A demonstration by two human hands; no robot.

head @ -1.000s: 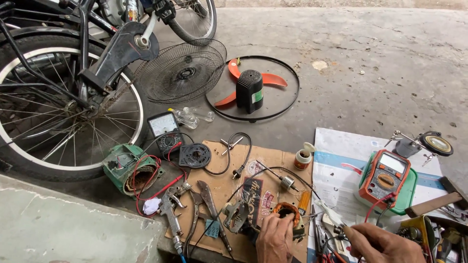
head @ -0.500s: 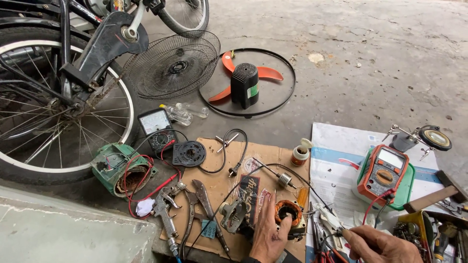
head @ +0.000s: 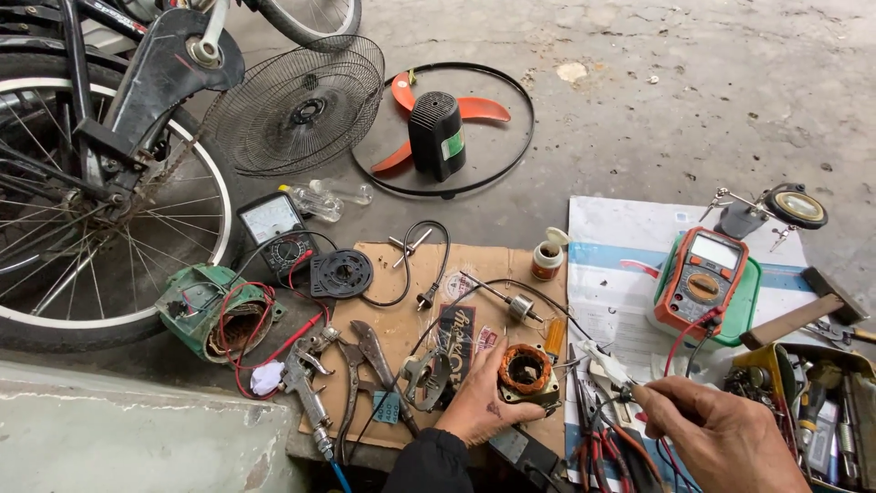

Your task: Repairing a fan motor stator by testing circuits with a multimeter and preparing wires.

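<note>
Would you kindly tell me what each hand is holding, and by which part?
The left hand grips the motor coil by its left side on the cardboard. The right hand pinches a thin probe at its rear end.

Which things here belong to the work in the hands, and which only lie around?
In hand:
- left hand on the copper motor coil
- right hand holding a probe
- orange multimeter

Lying about:
- bicycle wheel
- fan grille
- pliers
- black plug cable
</note>
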